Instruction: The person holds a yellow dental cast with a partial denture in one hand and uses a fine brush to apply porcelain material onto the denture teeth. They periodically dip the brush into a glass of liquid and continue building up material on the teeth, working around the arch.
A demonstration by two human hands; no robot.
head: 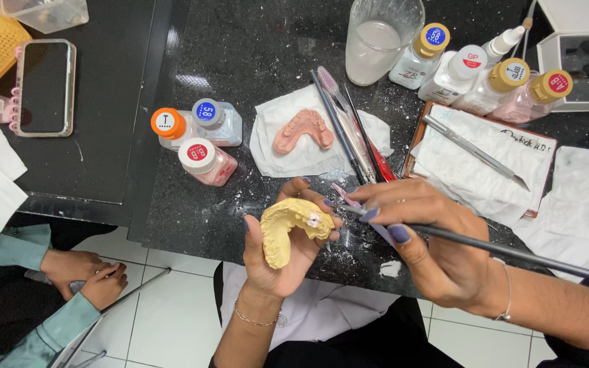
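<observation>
Black speckled stone forms the table (253, 61), dusted with white powder, above a white tiled floor. At about six o'clock the left hand (277, 255) cups a yellow dental cast (288, 228), its fingers curled around the arch. The right hand (424, 238), at four o'clock, pinches a long thin brush (512, 252) whose tip meets a pale spot on the cast's front teeth.

As I judge it, the cast sits beyond the table edge, so a loosened grip could drop it onto the tiles and chip it; a jolt could also smear the pale spot.

At twelve o'clock a clear cup (380, 41) holds cloudy liquid. Small powder bottles (485, 75) with gold and white caps stand at one o'clock; three more (199, 140) lie at ten o'clock, two apparently holding pinkish powder. A pink cast (303, 129) rests on tissue (274, 153) centrally. Another person's hands (86, 276) show at eight o'clock.
</observation>
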